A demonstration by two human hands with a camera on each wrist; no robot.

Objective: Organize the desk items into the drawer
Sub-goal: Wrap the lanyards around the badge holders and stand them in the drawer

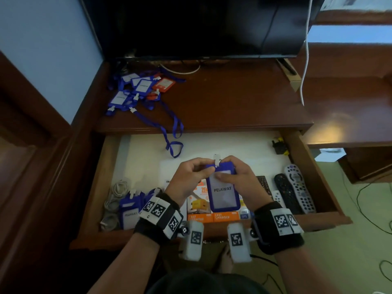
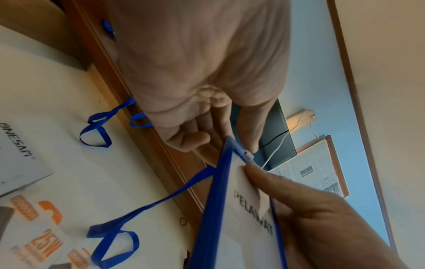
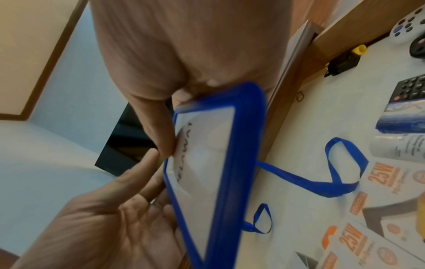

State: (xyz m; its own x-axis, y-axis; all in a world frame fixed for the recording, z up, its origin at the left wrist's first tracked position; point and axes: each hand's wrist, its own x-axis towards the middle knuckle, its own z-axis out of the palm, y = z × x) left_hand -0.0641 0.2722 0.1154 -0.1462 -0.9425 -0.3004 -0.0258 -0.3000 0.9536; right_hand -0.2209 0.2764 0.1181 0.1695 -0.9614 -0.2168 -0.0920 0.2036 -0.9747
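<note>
Over the open drawer (image 1: 314,166), both my hands hold a blue badge holder (image 1: 223,193) whose white card reads PELAWAT. My left hand (image 1: 206,168) pinches its top edge beside the white clip (image 1: 216,160). My right hand (image 1: 222,174) grips the upper part, thumb on the card face and fingers behind. The left wrist view shows the badge holder (image 2: 241,218) edge-on, with its blue lanyard (image 2: 147,205) trailing onto the drawer floor. In the right wrist view my thumb presses the card in the badge holder (image 3: 207,160). More badges (image 1: 137,90) lie piled on the desk at the back left.
The drawer holds coiled cables (image 1: 114,200), blue badges (image 1: 129,211), orange charger boxes (image 1: 200,209), several remotes (image 1: 297,189) and a black adapter (image 1: 280,145). A lanyard (image 1: 174,143) hangs over the desk edge into the drawer. A TV (image 1: 201,26) stands at the back.
</note>
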